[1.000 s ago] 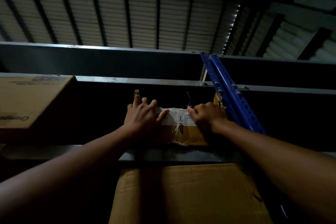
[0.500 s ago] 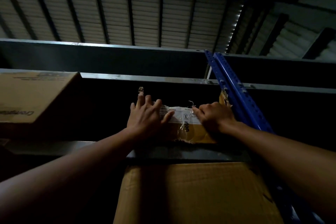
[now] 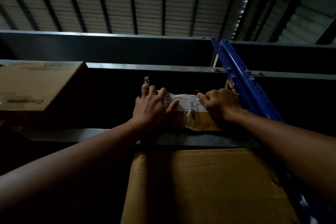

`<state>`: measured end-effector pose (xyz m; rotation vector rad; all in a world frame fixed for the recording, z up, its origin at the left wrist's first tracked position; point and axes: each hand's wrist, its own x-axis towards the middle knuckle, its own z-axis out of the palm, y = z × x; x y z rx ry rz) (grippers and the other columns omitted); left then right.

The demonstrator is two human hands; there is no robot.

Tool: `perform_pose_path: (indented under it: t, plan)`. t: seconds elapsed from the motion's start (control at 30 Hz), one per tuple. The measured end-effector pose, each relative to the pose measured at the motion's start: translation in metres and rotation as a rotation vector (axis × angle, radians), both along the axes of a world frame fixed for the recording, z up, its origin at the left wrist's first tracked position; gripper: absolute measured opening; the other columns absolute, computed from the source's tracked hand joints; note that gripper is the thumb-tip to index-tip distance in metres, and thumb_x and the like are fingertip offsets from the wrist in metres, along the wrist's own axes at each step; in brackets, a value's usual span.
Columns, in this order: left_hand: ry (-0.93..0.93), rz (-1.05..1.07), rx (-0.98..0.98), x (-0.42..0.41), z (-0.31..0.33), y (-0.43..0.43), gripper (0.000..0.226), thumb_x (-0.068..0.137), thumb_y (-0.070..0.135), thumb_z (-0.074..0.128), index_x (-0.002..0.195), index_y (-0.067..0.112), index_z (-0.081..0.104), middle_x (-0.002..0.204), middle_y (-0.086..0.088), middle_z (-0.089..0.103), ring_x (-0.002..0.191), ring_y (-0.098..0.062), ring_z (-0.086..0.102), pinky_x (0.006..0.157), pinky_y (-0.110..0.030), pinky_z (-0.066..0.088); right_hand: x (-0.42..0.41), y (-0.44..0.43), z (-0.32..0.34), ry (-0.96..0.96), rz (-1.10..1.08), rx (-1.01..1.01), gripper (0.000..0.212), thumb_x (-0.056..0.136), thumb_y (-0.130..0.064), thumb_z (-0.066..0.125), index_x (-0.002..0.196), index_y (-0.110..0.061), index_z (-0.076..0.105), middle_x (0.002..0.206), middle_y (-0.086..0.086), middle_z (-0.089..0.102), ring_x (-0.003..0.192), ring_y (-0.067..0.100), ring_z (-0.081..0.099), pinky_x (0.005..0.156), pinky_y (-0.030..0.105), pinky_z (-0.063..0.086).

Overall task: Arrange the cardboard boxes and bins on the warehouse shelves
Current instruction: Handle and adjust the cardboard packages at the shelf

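Cardboard, 3 cartons, in a dim racking bay.

- **Item 1:** left carton (image 3: 36, 85), on the upper shelf (image 3: 72, 133), well apart from the hands. Its print is inverted and blurred, probably "Crompton".
- **Left hand** (image 3: 151, 107): flat, fingers spread, pressing the front of item 2.
- **Item 2:** small taped carton (image 3: 196, 120), on the same shelf, directly above item 3.
- **Item 3:** large plain carton (image 3: 200, 187).
- **White label** (image 3: 181, 101): fine print, too small to read. Below it the letters "ton" run sideways.
- **Right hand** (image 3: 220, 104): fingers curled, bearing on the label's right end, gripping nothing visible.
- **Blue upright** (image 3: 245, 85): just beside item 2's torn right corner.
- **Handling note:** push evenly with both hands and steer that corner off the upright, so the carton seats square.
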<state>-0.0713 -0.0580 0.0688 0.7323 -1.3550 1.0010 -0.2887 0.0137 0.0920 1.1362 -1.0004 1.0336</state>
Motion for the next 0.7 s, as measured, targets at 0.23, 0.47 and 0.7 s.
perform_pose_path:
  t: [0.23,0.47,0.7]
  plan:
    - [0.39,-0.453,0.243,0.006,-0.022,0.011,0.058,0.095,0.058,0.039,0.135,0.017,0.03,0.133,-0.016,0.046,0.114,-0.035,0.052,0.076,-0.039,0.038,0.0,0.002,-0.005,0.054,-0.011,0.039,0.04,0.1,-0.047,0.031,0.075,-0.022,0.049,0.063,0.001,0.052,0.056,0.015,0.05,0.055,0.027,0.034]
    - [0.394,-0.412,0.355,0.01,-0.01,0.007,0.064,0.096,0.063,0.025,0.122,0.01,0.047,0.12,-0.019,0.056,0.104,-0.035,0.056,0.075,-0.036,0.036,0.008,0.02,-0.003,-0.031,0.009,0.119,0.047,0.098,-0.053,0.034,0.075,-0.019,0.057,0.071,0.003,0.057,0.066,0.02,0.055,0.064,0.032,0.043]
    - [0.27,-0.257,0.213,0.0,-0.027,0.009,0.072,0.096,0.061,0.028,0.15,0.019,0.007,0.156,-0.019,0.014,0.142,-0.037,0.022,0.105,-0.051,0.029,0.012,0.001,-0.02,-0.088,-0.147,0.127,0.044,0.1,-0.05,0.021,0.111,-0.021,0.054,0.104,0.007,0.059,0.093,0.024,0.055,0.083,0.04,0.042]
